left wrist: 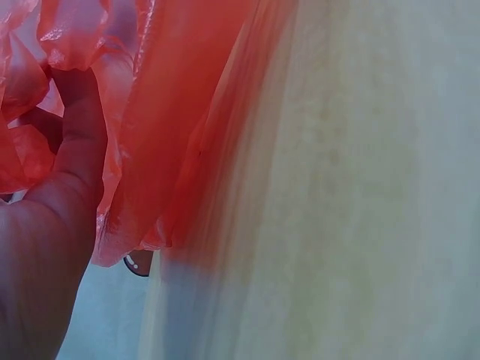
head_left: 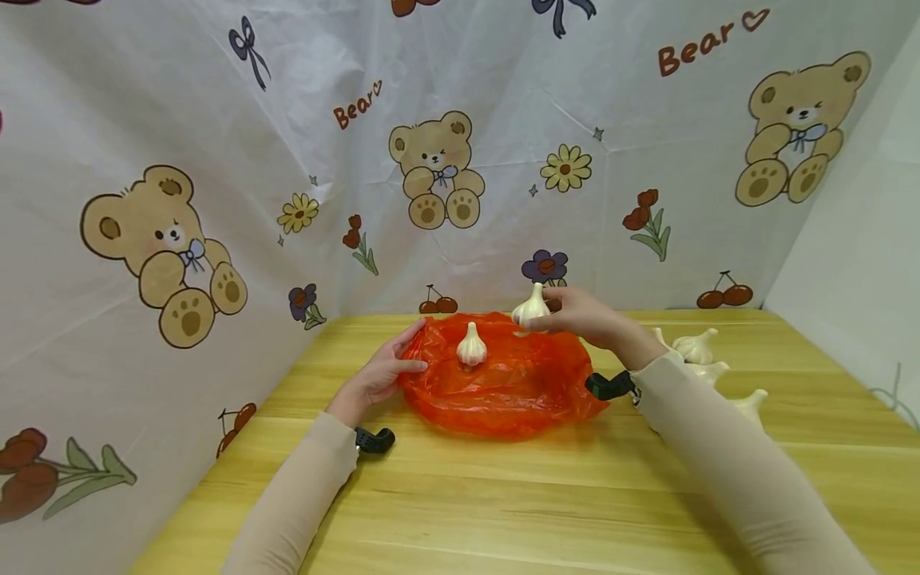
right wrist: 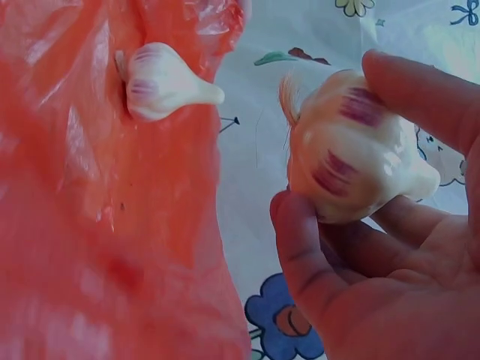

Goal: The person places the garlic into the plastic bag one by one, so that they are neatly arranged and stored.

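A person's right hand [head_left: 580, 313] grasps a garlic bulb [head_left: 530, 310], its stem pointing up, near the far rim of an open red plastic bag [head_left: 489, 411] on a wooden counter [head_left: 503, 503]. The left hand [head_left: 381, 370] pinches the bag's left edge. Another bulb [head_left: 471, 348] sits upright in the bag; more bulbs [head_left: 695, 347] lie at right, partly hidden by a beige sleeve [head_left: 726, 447].

Head view looks forward-down over left hand [head_left: 384, 369] and right hand [head_left: 580, 313]; wrist views, from close behind each, share red bag [head_left: 506, 391]
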The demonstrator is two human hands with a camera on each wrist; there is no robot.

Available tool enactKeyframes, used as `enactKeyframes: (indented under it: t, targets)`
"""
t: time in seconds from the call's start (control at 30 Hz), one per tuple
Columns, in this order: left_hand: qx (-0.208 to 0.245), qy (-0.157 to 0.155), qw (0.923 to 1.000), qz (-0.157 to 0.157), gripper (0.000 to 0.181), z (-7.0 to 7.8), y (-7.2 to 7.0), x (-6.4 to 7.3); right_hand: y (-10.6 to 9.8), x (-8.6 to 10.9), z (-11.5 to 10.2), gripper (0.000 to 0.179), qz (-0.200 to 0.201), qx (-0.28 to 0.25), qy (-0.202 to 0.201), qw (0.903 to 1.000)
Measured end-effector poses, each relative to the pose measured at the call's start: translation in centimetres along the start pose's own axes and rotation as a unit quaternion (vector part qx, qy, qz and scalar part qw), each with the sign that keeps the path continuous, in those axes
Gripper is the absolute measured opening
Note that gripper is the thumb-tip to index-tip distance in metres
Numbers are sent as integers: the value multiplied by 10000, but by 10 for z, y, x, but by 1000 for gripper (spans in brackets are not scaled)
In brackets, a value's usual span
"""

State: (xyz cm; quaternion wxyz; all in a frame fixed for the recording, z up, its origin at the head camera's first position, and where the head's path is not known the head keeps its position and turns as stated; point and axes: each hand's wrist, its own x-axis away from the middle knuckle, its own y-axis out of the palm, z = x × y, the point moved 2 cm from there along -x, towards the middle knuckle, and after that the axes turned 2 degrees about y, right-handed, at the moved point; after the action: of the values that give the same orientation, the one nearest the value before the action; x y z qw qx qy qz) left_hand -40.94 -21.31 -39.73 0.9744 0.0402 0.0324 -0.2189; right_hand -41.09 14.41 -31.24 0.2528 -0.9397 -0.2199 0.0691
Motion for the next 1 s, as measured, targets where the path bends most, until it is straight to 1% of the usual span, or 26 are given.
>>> enactKeyframes:
  t: [0.17,0.27,0.37,0.53,0.77,0.83,1.0]
  targets:
    - [-9,86,9999,-69,90,4,0,-1,11,-15,-8,69,208,-54,190,9996]
    - [-19,87,9999,-84,91,5,0,-1,19,-24,-11,68,220,-212,240,9992]
    - [-44,58,9999,-89,91,6,0,-1,25,-33,-10,63,179,-271,238,9992]
    - [-32,20,10000,-71,91,5,1,-1,33,-43,-5,56,126,-110,256,9995]
    - [-6,100,9999,-72,90,2,1,1,43,-53,3,47,190,53,344,9992]
    - [17,74,10000,-65,90,1,1,1,47,-55,5,48,217,47,402,9989]
    - [18,62,10000,-65,90,1,1,0,53,-59,11,58,231,65,613,9978]
